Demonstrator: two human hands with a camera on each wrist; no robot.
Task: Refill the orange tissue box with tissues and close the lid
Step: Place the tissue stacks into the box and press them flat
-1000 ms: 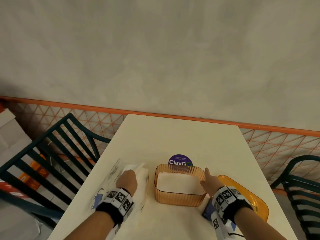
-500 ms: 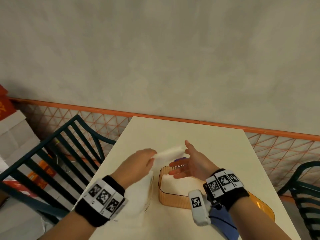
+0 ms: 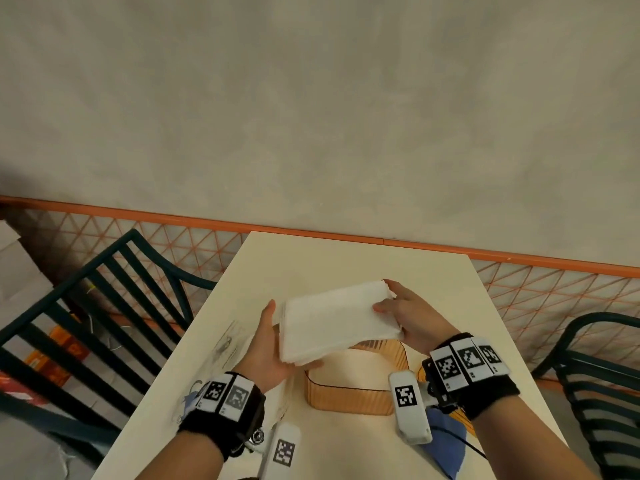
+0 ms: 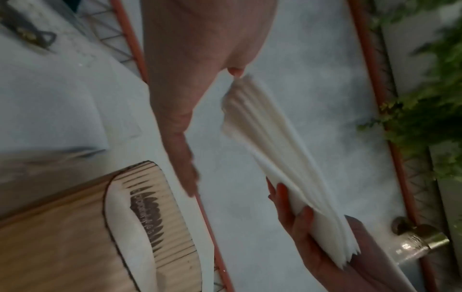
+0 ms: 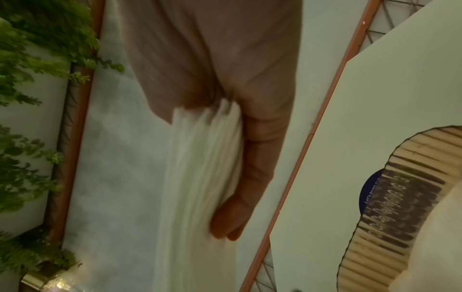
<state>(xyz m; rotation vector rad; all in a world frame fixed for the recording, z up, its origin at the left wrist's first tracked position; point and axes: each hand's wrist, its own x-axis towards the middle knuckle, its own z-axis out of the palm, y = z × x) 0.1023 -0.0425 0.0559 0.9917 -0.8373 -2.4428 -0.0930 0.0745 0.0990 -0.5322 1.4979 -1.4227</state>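
table [image 3: 346,258]: pale top, I'm looking down on it; everything sits at the near end.
box [image 3: 349,396]: orange ribbed box, open on top, on the table between my wrists; white tissues already lying inside.
lid [image 3: 460,422]: orange, only a sliver shows behind my right wrist, just right of the box.
wrapper [image 3: 225,344]: clear plastic with print, flat on the table left of the box.
tissue stack [image 3: 336,320]: thick white wad, held in the air above the box's far half, tilted, not touching the box.
left hand [image 3: 268,351]: palm under the stack's near left corner, thumb up along the left edge, fingers hidden below; supports it, curl hard to judge.
right hand [image 3: 412,315]: grasps the stack's right edge, thumb on top, fingers [image 5: 230,225] curled underneath.
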